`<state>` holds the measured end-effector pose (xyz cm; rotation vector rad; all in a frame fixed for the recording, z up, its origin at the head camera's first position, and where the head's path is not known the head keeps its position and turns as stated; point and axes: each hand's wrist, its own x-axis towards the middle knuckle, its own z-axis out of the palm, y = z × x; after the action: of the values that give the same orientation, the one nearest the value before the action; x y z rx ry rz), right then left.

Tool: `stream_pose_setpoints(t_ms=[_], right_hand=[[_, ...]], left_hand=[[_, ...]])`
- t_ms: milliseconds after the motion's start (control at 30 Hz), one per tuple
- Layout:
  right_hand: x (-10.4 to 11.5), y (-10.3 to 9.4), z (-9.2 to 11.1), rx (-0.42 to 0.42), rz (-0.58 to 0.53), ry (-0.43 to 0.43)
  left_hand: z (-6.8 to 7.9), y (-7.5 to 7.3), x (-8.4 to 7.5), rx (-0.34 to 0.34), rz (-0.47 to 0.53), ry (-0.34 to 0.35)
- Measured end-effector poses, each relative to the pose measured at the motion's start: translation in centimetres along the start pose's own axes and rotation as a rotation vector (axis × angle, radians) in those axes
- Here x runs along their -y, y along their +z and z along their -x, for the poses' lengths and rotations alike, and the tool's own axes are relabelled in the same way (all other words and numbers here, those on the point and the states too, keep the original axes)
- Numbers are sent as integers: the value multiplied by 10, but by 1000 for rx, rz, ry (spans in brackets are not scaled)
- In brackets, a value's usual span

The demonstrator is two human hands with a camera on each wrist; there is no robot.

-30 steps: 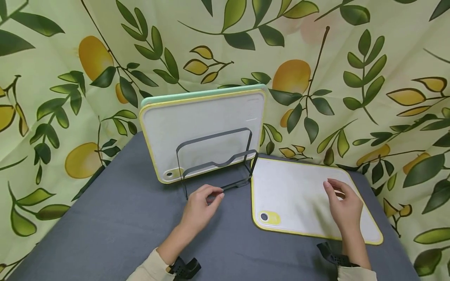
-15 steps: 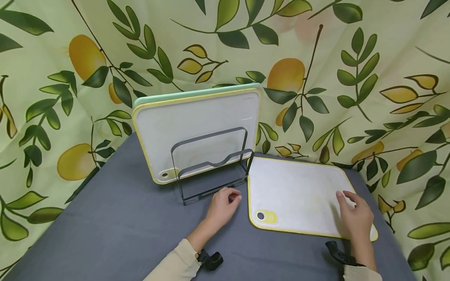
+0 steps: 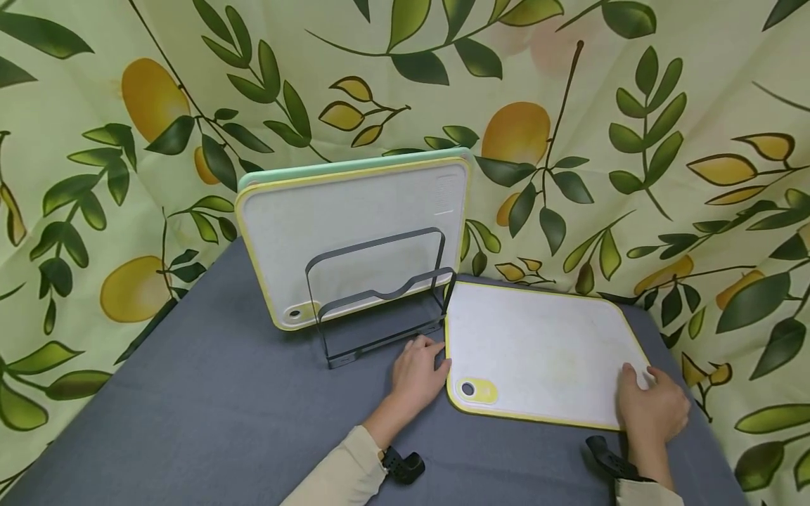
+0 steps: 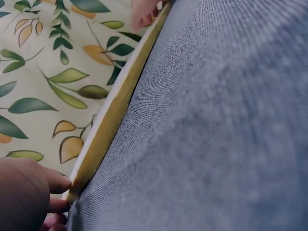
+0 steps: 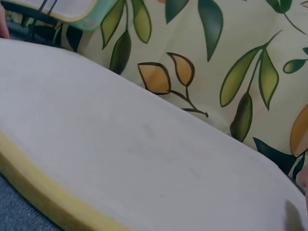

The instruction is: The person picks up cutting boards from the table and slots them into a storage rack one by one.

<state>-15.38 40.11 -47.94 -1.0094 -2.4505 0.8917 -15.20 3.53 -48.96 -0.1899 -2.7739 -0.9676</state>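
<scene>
A white cutting board with a yellow rim (image 3: 538, 351) lies flat on the table. My left hand (image 3: 418, 376) is at its left edge; in the left wrist view, fingertips (image 4: 61, 183) touch the rim near a corner. My right hand (image 3: 654, 407) is at the right edge, its thumb over the white surface; its fingers' hold under the rim cannot be made out. Left of this board, a black wire rack (image 3: 380, 344) stands upright. Behind its front loops lean a second white-and-yellow board (image 3: 354, 204) and a mint-green one (image 3: 354, 165).
A dark grey cloth (image 3: 209, 393) covers the table. A leaf-and-fruit patterned curtain (image 3: 436, 105) hangs close behind the boards and along the sides. The rack's right end nearly meets the flat board's left edge.
My left hand has moved right, from the rack's front bar to the flat board's left edge. My right hand has come down and right, from above the board to its right edge.
</scene>
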Motion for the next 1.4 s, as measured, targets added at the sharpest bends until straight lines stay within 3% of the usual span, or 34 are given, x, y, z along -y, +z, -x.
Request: stream_pose_setpoints(t_ms=[200, 333, 533, 633, 833, 933, 1067, 1133, 1300, 1400], right_hand=[[-4, -1, -4, 37, 43, 67], [-7, -2, -6, 31, 33, 57], [-11, -8, -7, 16, -3, 122], [-13, -12, -7, 5, -34, 160], [-14, -16, -5, -5, -37, 183], [-13, -14, -3, -21, -44, 172], [-13, -15, -4, -61, -39, 132], [-13, -14, -5, -71, -24, 117], [-16, -17, -4, -71, -24, 106], [-16, -12, 0, -65, -51, 106]], left_hand=[[-1, 8, -5, -41, -84, 0], [1, 13, -15, -51, -16, -52], [-3, 12, -35, 50, 260, -234], [-7, 8, -41, 123, 373, -279], [-19, 1, -41, 314, 848, -371], [-25, 2, -41, 308, 952, -423], [-33, 13, -46, 215, 961, -481], [-37, 21, -48, 184, 945, -464], [-40, 43, -50, 92, 735, -291], [-39, 47, -42, 27, 656, -233]])
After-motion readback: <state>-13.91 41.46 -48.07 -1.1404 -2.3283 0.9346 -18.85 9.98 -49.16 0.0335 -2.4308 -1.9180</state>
